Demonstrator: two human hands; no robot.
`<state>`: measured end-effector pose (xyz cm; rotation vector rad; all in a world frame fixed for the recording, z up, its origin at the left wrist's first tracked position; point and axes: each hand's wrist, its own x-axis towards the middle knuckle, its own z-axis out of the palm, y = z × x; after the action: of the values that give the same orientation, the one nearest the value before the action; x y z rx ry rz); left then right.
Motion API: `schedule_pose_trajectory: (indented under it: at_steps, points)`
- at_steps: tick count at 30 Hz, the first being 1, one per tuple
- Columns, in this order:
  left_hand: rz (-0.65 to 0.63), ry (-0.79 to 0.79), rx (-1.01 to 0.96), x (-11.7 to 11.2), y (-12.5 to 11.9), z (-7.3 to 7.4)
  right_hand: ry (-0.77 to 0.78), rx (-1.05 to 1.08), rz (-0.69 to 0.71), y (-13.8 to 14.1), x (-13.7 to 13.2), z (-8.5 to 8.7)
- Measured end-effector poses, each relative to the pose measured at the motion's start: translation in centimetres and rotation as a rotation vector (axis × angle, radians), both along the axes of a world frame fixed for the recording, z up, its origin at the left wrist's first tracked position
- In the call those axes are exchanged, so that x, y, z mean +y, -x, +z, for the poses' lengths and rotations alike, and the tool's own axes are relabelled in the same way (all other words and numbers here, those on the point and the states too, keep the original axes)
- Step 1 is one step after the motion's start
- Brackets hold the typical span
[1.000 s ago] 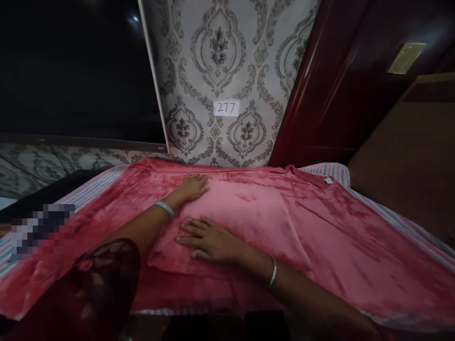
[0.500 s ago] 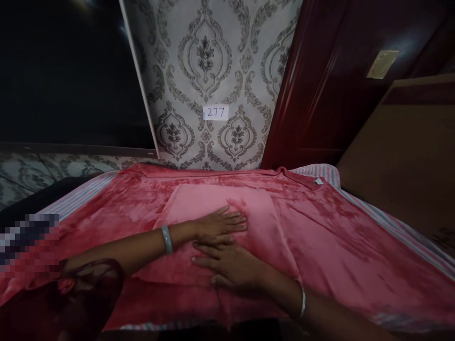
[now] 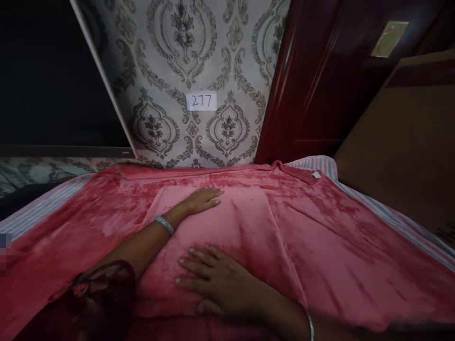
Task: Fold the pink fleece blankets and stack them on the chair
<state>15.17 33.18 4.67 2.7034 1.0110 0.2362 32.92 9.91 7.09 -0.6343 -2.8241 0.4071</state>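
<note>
A plush pink-red blanket point(image 3: 337, 246) is spread out before me, with a smaller folded piece of the same soft pink cloth point(image 3: 249, 203) lying in its middle. My left hand point(image 3: 202, 200) rests flat near the far edge of that folded piece, fingers stretched to the right. Nearer to me, my right hand point(image 3: 227, 284) lies palm down on its front part with fingers spread. Neither hand grips anything. At the blanket's far right corner, where the edge is turned over, a small white tag point(image 3: 316, 175) shows.
Striped cloth point(image 3: 53, 201) shows beneath the blanket at both sides. Behind stands a patterned wall with a paper marked 277 point(image 3: 201, 101). A dark television screen point(image 3: 60, 76) hangs at left; a dark red wooden panel point(image 3: 316, 76) and a large cardboard box point(image 3: 401, 142) stand at right.
My left hand has slid away from me and slightly left over the folded cloth. My right hand has come nearer to me, so the hands are now apart. The view has shifted closer.
</note>
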Motion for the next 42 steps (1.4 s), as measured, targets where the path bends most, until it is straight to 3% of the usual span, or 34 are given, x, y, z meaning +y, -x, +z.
schedule_pose_trajectory:
  at_steps: [5,10,13,17,20,22,25,31,35,39,42]
  points:
    - [0.019,-0.063,0.040,-0.4,-0.1,0.0,-0.086,-0.026,-0.030,0.5,-0.1,-0.6]
    - [0.125,-0.167,0.253,-2.3,-1.4,3.0,-0.155,-0.035,-0.065,-0.1,-0.2,-0.2]
    - [0.121,-0.252,0.226,-4.2,-2.7,4.9,-0.192,-0.011,-0.165,-2.4,-0.5,0.6]
    - [-0.164,-0.135,0.066,-8.3,-5.7,5.5,-0.196,-0.021,-0.254,-6.3,-1.5,0.0]
    - [-0.449,-0.042,0.104,-11.5,-8.4,4.6,-0.170,-0.056,-0.229,-7.5,-2.6,-1.6]
    - [-0.566,-0.047,0.144,-12.3,-9.7,3.8,-0.151,-0.056,-0.250,-7.6,-3.0,-2.7]
    - [-0.565,-0.089,0.163,-10.9,-10.9,3.0,-0.122,-0.052,-0.259,-7.3,-3.0,-3.4]
    - [-0.306,-0.051,0.178,-4.3,-13.0,2.6,-0.059,0.004,-0.238,-7.6,-2.5,-3.5]
    - [-0.223,0.037,0.123,-1.1,-14.3,2.1,-0.027,0.026,-0.250,-7.7,-2.6,-3.6]
    - [-0.163,0.111,0.057,1.2,-14.8,1.4,0.002,0.036,-0.246,-7.8,-2.7,-3.5]
    - [-0.140,0.071,0.014,1.9,-14.8,0.8,0.015,0.040,-0.251,-8.0,-2.8,-3.0]
